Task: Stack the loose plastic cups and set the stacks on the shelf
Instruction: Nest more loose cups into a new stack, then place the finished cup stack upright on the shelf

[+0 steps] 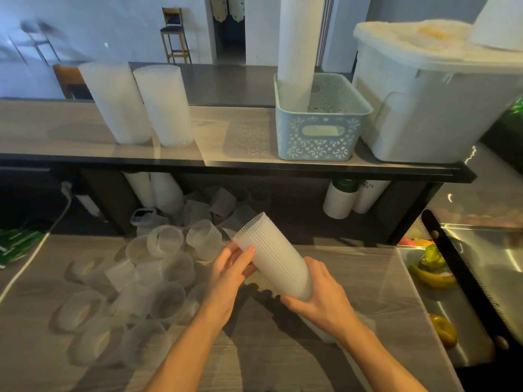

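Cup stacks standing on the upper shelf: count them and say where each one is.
3. Two stand side by side at the shelf's left end, the left stack and its neighbour; a taller stack stands in the pale blue basket. Others may be hidden.

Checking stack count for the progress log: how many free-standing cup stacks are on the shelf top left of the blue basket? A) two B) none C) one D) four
A: two stacks stand side by side on the shelf, the left cup stack and the right cup stack; the blue basket holds another, and both hands hold a further stack.
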`<state>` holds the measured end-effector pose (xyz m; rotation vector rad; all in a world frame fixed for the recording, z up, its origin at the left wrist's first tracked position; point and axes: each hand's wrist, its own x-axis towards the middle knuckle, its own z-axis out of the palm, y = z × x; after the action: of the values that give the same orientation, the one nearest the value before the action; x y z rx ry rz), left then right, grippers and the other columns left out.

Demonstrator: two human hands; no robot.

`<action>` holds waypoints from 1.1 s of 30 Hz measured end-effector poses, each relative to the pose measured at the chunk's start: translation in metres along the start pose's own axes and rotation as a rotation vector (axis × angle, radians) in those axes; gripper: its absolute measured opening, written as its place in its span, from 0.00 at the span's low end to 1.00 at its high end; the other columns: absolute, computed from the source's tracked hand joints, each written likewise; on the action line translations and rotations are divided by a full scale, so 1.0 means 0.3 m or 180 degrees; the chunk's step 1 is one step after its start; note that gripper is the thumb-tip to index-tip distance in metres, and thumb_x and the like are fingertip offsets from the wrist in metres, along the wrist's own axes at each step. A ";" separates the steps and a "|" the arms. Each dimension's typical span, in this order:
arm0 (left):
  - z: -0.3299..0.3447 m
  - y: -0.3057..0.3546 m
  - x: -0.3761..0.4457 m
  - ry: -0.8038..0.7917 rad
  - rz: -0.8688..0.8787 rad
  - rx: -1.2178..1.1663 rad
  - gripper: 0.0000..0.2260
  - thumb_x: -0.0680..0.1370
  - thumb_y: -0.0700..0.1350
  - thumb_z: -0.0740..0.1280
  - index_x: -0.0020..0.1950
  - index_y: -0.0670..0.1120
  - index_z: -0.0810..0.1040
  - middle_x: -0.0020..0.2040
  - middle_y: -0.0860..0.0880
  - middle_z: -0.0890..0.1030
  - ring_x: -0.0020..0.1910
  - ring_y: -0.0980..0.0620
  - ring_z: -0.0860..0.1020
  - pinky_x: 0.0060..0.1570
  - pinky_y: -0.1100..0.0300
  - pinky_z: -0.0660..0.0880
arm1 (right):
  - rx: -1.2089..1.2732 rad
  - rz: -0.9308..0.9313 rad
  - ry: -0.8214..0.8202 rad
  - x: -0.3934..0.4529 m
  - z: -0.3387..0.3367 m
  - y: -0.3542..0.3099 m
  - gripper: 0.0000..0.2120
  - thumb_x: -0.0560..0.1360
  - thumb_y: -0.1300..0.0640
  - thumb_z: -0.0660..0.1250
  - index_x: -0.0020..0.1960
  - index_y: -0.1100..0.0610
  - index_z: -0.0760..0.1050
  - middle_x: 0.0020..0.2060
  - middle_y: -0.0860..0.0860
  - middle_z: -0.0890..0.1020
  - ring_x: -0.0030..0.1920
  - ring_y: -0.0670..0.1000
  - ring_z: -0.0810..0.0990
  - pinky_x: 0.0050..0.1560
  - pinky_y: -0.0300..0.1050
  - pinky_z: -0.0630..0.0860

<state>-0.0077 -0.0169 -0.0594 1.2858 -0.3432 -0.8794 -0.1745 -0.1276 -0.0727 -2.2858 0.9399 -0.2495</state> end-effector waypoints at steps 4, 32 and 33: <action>0.002 0.019 0.011 -0.0099 0.0050 -0.0019 0.30 0.68 0.56 0.75 0.68 0.50 0.75 0.63 0.46 0.80 0.61 0.47 0.80 0.63 0.43 0.76 | 0.0173 -0.0033 0.0093 0.016 -0.028 -0.026 0.37 0.65 0.37 0.73 0.67 0.44 0.59 0.60 0.42 0.69 0.54 0.43 0.72 0.46 0.37 0.70; 0.391 0.789 0.127 -0.0639 0.2606 0.1655 0.19 0.77 0.54 0.67 0.67 0.53 0.74 0.58 0.59 0.79 0.52 0.66 0.77 0.47 0.74 0.75 | 0.2069 -0.1126 0.1977 0.295 -0.816 -0.643 0.28 0.70 0.51 0.76 0.63 0.49 0.65 0.53 0.45 0.77 0.51 0.45 0.80 0.45 0.43 0.79; 0.405 0.810 0.143 -0.0609 0.2645 0.1735 0.19 0.77 0.52 0.68 0.68 0.53 0.74 0.59 0.59 0.78 0.52 0.66 0.77 0.46 0.73 0.75 | 0.2068 -0.1077 0.2021 0.323 -0.835 -0.645 0.26 0.70 0.52 0.75 0.62 0.49 0.65 0.51 0.44 0.77 0.49 0.44 0.79 0.42 0.39 0.78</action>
<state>0.0291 -0.1255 0.1904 1.3647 -1.2299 -0.1849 -0.0948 -0.2143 0.2367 -1.7419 0.6082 -1.2812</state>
